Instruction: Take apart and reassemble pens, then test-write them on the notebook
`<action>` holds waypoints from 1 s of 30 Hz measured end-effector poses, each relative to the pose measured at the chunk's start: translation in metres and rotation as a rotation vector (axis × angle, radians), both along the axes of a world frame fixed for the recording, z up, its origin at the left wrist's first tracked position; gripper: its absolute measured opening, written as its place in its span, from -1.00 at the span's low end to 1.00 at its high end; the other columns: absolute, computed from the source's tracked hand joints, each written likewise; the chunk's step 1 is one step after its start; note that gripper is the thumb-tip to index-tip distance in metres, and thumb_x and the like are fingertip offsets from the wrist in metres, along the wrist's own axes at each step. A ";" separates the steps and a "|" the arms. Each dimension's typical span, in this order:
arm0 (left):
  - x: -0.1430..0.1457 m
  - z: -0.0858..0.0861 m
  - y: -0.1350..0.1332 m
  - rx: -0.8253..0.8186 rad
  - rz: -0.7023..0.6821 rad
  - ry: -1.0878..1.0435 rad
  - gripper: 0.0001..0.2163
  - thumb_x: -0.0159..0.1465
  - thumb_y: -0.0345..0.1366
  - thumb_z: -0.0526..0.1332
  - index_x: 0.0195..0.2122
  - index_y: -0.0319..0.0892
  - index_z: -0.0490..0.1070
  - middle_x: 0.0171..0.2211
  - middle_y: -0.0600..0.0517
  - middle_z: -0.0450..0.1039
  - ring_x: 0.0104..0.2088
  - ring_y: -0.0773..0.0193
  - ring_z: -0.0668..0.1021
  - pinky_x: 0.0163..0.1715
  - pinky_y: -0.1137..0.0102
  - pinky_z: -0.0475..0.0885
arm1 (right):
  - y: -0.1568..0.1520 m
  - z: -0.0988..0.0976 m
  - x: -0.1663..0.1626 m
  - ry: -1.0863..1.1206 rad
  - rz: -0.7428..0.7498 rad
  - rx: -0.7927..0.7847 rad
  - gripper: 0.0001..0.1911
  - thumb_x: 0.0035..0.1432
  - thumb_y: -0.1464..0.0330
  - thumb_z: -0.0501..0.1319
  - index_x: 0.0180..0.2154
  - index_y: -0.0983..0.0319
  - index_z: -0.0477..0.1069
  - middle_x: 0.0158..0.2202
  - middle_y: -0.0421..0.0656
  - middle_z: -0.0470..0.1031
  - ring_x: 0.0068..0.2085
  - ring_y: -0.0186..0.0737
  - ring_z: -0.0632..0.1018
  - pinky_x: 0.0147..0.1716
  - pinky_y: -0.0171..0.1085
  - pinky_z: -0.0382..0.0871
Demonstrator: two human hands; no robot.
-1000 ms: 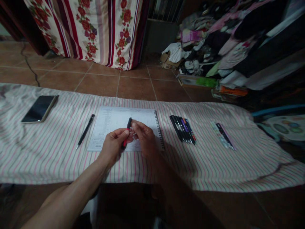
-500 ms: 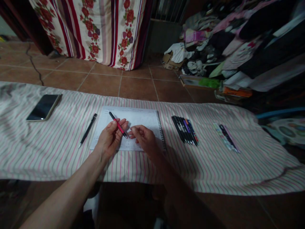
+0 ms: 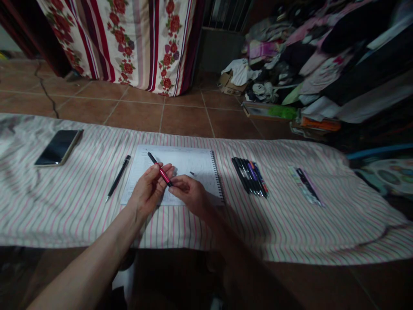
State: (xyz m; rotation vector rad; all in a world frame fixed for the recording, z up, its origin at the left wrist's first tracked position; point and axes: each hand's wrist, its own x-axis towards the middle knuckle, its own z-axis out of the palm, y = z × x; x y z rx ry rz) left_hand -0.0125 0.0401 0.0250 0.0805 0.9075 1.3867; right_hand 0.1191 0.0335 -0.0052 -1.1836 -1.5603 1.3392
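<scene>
The left hand [image 3: 150, 183] pinches the red pen [image 3: 164, 175] between thumb and fingers, its outer fingers loosely extended; the right hand [image 3: 190, 191] has thumb and fingertips closed on the pen's lower end, partly hiding it. Taking the pen as the dial centre, with 12 o'clock away from the person, the pen lies aslant above the notebook [image 3: 200, 159], thin tip toward 11 o'clock. Compared with half a second ago, the right hand now touches the pen, and a small dark piece [image 3: 192, 173] shows on the page at 2 o'clock. This suggests that the work now centres on the pen's lower end; the piece may be a pen part. Lying loose near the right hand, it could be knocked. At 9 o'clock, beside the notebook, rests a black pen [image 3: 118, 178]; farther out, between 9 and 10, a phone [image 3: 59, 148]. At 3 o'clock a row of pens [image 3: 250, 176] lies on the striped cloth [image 3: 206, 232], followed by slim items [image 3: 306, 183] too blurred to identify.
</scene>
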 end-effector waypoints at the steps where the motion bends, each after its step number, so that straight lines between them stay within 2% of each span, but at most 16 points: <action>1: -0.001 0.000 0.000 -0.007 -0.018 0.005 -0.81 0.29 -0.51 0.04 -0.41 -0.31 0.40 -0.39 -0.12 0.52 -0.36 0.26 0.60 -0.34 0.43 0.55 | -0.001 0.002 0.001 -0.013 0.020 0.013 -0.80 0.00 0.29 0.24 -0.28 0.21 0.44 -0.37 -0.18 0.56 -0.34 -0.27 0.56 -0.30 -0.27 0.39; 5: -0.005 0.000 -0.002 -0.029 -0.076 0.016 -0.82 0.29 -0.49 0.04 -0.39 -0.32 0.40 -0.50 -0.04 0.48 -0.51 0.37 0.55 -0.51 0.54 0.49 | -0.003 0.008 0.004 -0.105 0.079 0.077 -0.80 0.09 0.25 0.18 -0.29 0.22 0.47 -0.34 -0.17 0.57 -0.32 -0.28 0.55 -0.30 -0.29 0.37; 9: -0.007 0.000 -0.006 0.013 -0.169 0.036 -0.89 0.24 -0.47 0.10 -0.40 -0.30 0.39 -0.53 0.01 0.43 -0.61 0.44 0.45 -0.64 0.59 0.36 | -0.001 0.009 0.010 -0.166 -0.013 0.115 -0.77 0.14 0.25 0.11 -0.33 0.25 0.45 -0.43 -0.16 0.54 -0.40 -0.30 0.52 -0.39 -0.32 0.35; 12: -0.006 -0.001 -0.011 0.084 -0.236 0.100 -0.96 0.15 -0.42 0.23 -0.38 -0.28 0.40 -0.53 0.04 0.42 -0.61 0.46 0.42 -0.64 0.59 0.32 | 0.002 0.007 0.015 -0.151 -0.122 0.095 -0.79 0.13 0.26 0.11 -0.33 0.24 0.44 -0.43 -0.15 0.53 -0.41 -0.30 0.53 -0.40 -0.32 0.36; 17: 0.001 -0.003 -0.019 0.170 -0.291 0.312 -0.83 0.02 -0.34 0.36 -0.38 -0.24 0.42 -0.54 0.07 0.45 -0.61 0.49 0.40 -0.61 0.60 0.26 | 0.006 0.008 0.017 -0.020 -0.225 0.070 -0.79 0.07 0.25 0.15 -0.28 0.21 0.44 -0.38 -0.15 0.53 -0.42 -0.30 0.52 -0.47 -0.33 0.35; 22: 0.010 -0.007 -0.025 0.213 -0.319 0.439 -0.78 -0.04 -0.28 0.40 -0.41 -0.23 0.43 -0.59 0.07 0.44 -0.61 0.48 0.38 -0.59 0.58 0.24 | 0.009 0.010 0.017 0.163 -0.254 0.007 -0.68 0.03 0.20 0.19 -0.18 0.20 0.44 -0.39 -0.15 0.53 -0.46 -0.35 0.48 -0.54 -0.37 0.33; 30: 0.017 -0.010 -0.029 0.220 -0.369 0.633 -0.76 -0.05 -0.22 0.39 -0.44 -0.21 0.42 -0.63 0.15 0.34 -0.62 0.49 0.33 -0.62 0.56 0.17 | 0.011 0.010 0.020 0.236 -0.337 -0.022 -0.65 -0.01 0.16 0.24 -0.20 0.21 0.50 -0.48 -0.19 0.50 -0.47 -0.34 0.48 -0.53 -0.38 0.32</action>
